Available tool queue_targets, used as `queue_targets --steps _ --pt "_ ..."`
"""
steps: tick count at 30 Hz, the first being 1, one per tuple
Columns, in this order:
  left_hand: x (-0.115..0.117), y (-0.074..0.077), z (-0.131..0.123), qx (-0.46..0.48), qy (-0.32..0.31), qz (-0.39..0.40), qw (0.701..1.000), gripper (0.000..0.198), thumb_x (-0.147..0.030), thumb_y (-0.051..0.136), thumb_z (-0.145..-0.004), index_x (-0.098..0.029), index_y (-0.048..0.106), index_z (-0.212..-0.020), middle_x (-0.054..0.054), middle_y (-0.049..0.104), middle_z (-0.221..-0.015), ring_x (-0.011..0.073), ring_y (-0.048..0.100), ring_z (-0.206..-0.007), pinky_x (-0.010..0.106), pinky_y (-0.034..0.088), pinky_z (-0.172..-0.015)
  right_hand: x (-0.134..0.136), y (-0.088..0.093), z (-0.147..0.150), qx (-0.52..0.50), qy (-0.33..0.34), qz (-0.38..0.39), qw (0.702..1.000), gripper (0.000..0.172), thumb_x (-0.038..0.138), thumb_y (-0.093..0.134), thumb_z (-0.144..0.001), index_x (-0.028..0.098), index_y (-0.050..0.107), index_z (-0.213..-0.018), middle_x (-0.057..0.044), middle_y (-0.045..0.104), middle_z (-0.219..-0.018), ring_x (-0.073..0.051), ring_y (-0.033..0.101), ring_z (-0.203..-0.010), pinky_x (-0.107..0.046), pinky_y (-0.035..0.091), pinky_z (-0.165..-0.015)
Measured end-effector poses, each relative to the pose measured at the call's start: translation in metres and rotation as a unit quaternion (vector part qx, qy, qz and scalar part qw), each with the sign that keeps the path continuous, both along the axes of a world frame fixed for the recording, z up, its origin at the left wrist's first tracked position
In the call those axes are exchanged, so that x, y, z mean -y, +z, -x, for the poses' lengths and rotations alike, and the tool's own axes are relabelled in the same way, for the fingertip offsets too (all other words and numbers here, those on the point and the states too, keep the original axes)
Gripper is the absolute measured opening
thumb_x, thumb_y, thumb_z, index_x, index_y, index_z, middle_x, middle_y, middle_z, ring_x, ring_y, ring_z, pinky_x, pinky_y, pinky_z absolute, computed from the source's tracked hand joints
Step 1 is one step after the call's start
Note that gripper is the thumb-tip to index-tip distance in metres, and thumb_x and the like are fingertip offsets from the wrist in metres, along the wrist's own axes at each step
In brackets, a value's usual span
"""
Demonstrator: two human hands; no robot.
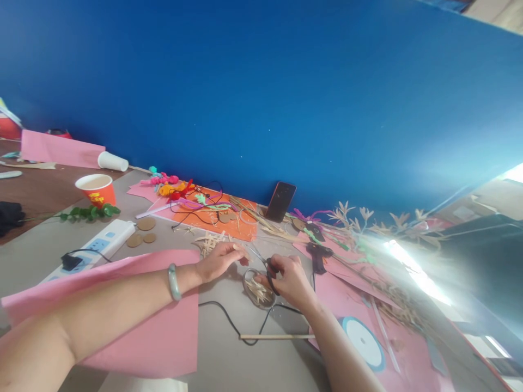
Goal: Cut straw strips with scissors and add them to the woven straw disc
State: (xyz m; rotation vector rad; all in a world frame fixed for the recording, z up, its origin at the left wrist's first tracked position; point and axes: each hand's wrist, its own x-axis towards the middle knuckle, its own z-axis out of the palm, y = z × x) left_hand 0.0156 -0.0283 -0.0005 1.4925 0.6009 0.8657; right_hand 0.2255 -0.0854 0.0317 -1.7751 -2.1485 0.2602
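The right hand (289, 279) curls round black-handled scissors (268, 265); whether the half-curled left hand (222, 261) holds anything, I cannot tell.

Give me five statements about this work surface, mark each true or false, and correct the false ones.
1. The right hand holds black-handled metal scissors. True.
2. The pale green, ring-shaped bangle is on the right arm. False: the bangle circles the wrist of the left hand.
3. The red paper cup with yellow lettering stands upright. True.
4. The black rectangular phone lies flat. False: the phone is tilted up.
5. Three round brown discs lie beside the white plastic power strip. True.
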Motion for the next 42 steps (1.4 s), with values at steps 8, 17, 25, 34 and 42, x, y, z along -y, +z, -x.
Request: queue_targets --steps 8,17,25,34,42 --pt "0.002 -0.002 0.001 -0.035 -0.088 -0.017 0.995 0.031 -0.036 0.051 -0.085 -0.013 0.071 -0.081 0.009 0.070 -0.084 0.0180 0.062 -0.082 0.028 0.045 -0.081 0.003 0.005 0.003 0.001 0.059 0.037 0.998 0.028 0.040 0.061 -0.072 0.019 0.046 -0.059 0.003 0.059 -0.058 -0.012 0.049 -0.058 -0.029 0.031 -0.074" --pt "0.003 -0.005 0.001 -0.042 -0.160 0.011 0.986 0.032 -0.040 0.057 -0.081 -0.011 0.071 -0.082 0.012 0.070 -0.082 0.0203 0.063 -0.078 0.030 0.049 -0.074 0.002 0.004 -0.003 0.040 0.106 0.019 0.993 0.026 0.037 0.062 -0.070 0.019 0.049 -0.057 0.003 0.057 -0.055 -0.011 0.045 -0.055 -0.028 0.030 -0.072" --pt "0.007 0.003 0.004 -0.058 -0.159 0.000 0.986 0.033 -0.039 0.055 -0.083 -0.011 0.071 -0.077 0.010 0.070 -0.076 0.0182 0.064 -0.071 0.028 0.050 -0.068 0.002 0.003 -0.005 0.062 0.099 0.008 0.993 0.028 0.040 0.064 -0.070 0.019 0.049 -0.057 0.003 0.055 -0.053 -0.012 0.043 -0.055 -0.028 0.028 -0.071" --pt "0.008 0.006 0.005 -0.063 -0.166 -0.002 0.984 0.030 -0.037 0.055 -0.083 -0.012 0.070 -0.076 0.009 0.069 -0.074 0.0161 0.062 -0.067 0.025 0.047 -0.062 -0.001 0.002 -0.008 0.096 0.094 0.002 0.991 0.022 0.033 0.065 -0.066 0.019 0.051 -0.056 0.001 0.054 -0.054 -0.012 0.041 -0.056 -0.028 0.027 -0.070" --pt "0.006 0.005 0.005 -0.063 -0.177 0.000 0.982 0.031 -0.037 0.055 -0.084 -0.011 0.069 -0.077 0.009 0.069 -0.075 0.0155 0.062 -0.070 0.025 0.048 -0.069 0.000 0.003 -0.005 0.102 0.078 0.005 0.992 0.011 0.018 0.059 -0.061 0.019 0.050 -0.056 0.002 0.053 -0.054 -0.013 0.041 -0.059 -0.027 0.025 -0.069"
